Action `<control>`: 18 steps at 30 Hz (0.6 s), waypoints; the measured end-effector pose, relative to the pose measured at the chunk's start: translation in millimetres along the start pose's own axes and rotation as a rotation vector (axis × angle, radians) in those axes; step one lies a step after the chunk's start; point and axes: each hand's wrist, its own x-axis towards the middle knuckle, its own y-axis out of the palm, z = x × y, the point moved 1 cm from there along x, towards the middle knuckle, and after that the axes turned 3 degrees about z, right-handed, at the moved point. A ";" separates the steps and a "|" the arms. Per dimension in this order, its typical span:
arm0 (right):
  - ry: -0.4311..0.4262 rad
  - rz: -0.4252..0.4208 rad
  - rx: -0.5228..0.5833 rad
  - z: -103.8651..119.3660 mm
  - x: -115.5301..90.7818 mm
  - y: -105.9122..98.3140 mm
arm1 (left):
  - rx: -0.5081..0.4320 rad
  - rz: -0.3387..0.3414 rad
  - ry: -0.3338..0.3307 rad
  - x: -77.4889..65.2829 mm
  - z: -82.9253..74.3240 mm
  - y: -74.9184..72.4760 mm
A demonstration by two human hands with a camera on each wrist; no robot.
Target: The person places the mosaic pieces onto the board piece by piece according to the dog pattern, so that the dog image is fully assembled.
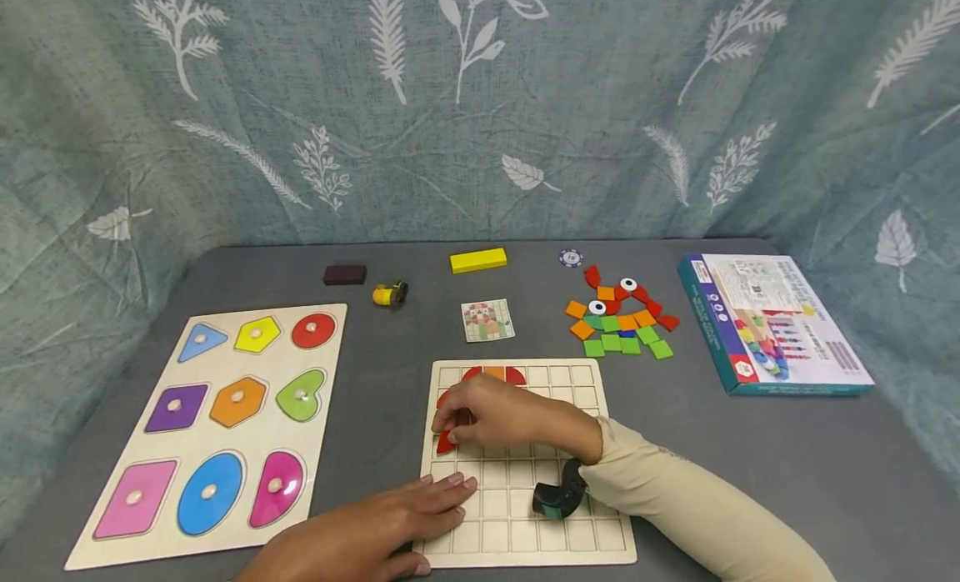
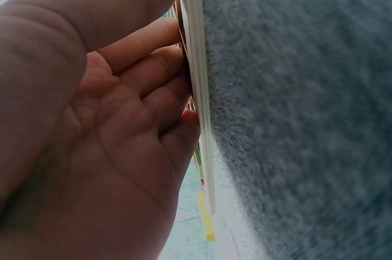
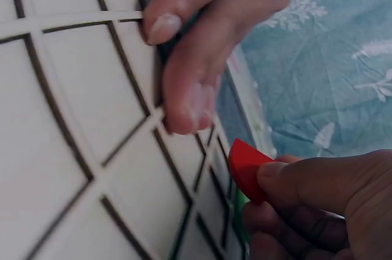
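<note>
My right hand (image 1: pixel 498 411) pinches a red quarter-circle tile (image 3: pixel 248 171) between thumb and fingers, over the left side of a wooden grid board (image 1: pixel 495 536). Along the board's top row lie an orange square tile (image 1: pixel 493 372) and a red curved tile (image 1: pixel 515 376), with more red pieces partly covered by the right hand. A bit of green shows just beyond the pinched tile in the right wrist view. My left hand (image 1: pixel 375 519) rests on the board's lower left corner, fingers extended over its face and the thumb at its near edge (image 2: pixel 199 70).
A shape puzzle board (image 1: pixel 255 432) lies to the left. Behind the grid are a pattern card (image 1: pixel 487 320), yellow block (image 1: pixel 478 261), dark block (image 1: pixel 345 274), small yellow-and-black toy (image 1: pixel 390 294) and poker chip (image 1: pixel 571 258). Loose coloured tiles (image 1: pixel 611 343) and a box (image 1: pixel 780 323) lie right.
</note>
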 end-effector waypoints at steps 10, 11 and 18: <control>-0.007 -0.004 -0.081 0.8 2.2 7.7 | -0.008 0.002 0.013 -2.1 1.5 1.0; -0.009 -0.010 -0.090 0.9 2.5 7.9 | -0.008 0.001 0.013 -2.1 1.5 0.7; -0.025 -0.040 -0.115 -0.5 3.9 10.5 | 0.002 -0.001 0.028 -0.9 1.8 -0.3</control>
